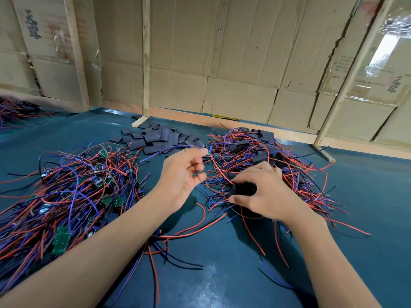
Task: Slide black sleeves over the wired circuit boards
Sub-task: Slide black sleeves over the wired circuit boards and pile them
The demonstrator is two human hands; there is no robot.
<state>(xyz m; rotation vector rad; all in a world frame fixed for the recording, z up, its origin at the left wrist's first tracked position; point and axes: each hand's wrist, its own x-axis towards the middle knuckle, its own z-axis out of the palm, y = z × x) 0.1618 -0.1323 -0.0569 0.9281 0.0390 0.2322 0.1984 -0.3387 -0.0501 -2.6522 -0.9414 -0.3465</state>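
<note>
My left hand [184, 174] is raised over the blue table and pinches a small wired circuit board [208, 150] by its wires, which trail off to the left. My right hand [264, 192] grips a black sleeve [242, 189], held with its open end toward the left hand. The two hands are a short gap apart. A heap of flat black sleeves [155, 138] lies behind the hands. To the left spreads a tangle of bare wired boards [66, 192] with green boards showing. Under and behind my right hand lies a pile of sleeved boards [262, 150].
The blue table surface [222, 274] runs up to a cardboard wall [222, 63] braced with wooden posts [145, 58]. Another wire bundle [15, 112] lies at the far left edge. Loose red, blue and black wires [178, 247] lie between my forearms.
</note>
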